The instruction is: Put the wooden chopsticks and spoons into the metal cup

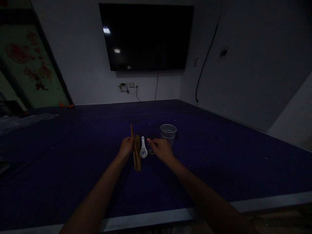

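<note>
My left hand (126, 146) is closed around a wooden chopstick (132, 129), whose upper end sticks up past the fingers. Several more chopsticks (137, 156) lie in a loose bundle right beside it. A white soup spoon (143, 152) with a blue mark in its bowl rests between my two hands. My right hand (162, 149) is pinched over what looks like a metal spoon (151, 151), mostly covered by the fingers. Just behind that hand a grey cup (168, 128) stands upright, its lower part partly hidden.
The objects lie on a dark blue surface (214, 156) with a pale front edge (151, 219). Clear plastic wrapping (29, 122) is at the left. On the back wall hang a large television (151, 35) and sockets (129, 85); a black cable (206, 58) hangs at the right.
</note>
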The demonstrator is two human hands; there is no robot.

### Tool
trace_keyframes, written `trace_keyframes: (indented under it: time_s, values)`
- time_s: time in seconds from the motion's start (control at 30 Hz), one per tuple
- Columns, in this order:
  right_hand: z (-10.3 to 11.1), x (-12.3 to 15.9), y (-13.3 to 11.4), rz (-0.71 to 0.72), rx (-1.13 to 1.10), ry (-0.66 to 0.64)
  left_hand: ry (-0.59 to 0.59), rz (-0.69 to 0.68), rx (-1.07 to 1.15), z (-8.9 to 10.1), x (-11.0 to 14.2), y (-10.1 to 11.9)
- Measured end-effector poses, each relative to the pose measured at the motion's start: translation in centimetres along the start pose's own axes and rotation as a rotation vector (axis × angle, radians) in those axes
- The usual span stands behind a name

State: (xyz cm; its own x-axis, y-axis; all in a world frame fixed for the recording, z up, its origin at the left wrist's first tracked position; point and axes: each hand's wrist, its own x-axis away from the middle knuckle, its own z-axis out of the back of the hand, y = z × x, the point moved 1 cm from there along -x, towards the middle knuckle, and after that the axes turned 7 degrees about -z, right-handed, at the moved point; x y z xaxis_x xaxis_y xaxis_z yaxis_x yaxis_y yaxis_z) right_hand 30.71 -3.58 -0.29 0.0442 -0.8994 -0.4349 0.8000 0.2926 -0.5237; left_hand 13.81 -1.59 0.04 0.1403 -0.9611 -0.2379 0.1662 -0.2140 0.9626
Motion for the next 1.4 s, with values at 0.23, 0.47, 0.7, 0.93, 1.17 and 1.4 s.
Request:
trace_keyframes:
  time_s: [0.23,0.47,0.7,0.93,1.17,1.4]
  values:
    - [-1.0,0.0,-0.5,0.045,-0.389,-0.189,-0.017,-0.021,0.219,-2.2,1.9,0.7]
    - [-1.3,0.4,-1.2,-0.012,-0.672,-0.42,-0.03,-0.108,0.196,-2.4,2.5,1.5]
    - [-1.1,0.3,-1.2,-0.091,-0.743,-0.436,-0.123,-0.104,0.171,-2.8,2.6,0.4]
    - [-0.7,0.4,-1.4,-0.084,-0.724,-0.429,-0.158,-0.053,0.293,-3.0,2.4,0.2]
    - [-0.1,0.3,-1.5,-0.084,-0.742,-0.447,-0.184,-0.03,0.322,-3.0,2.7,0.5]
    - [-0.7,0.2,-1.1,-0.081,-0.784,-0.452,-0.175,-0.037,0.364,-3.0,3.0,1.1]
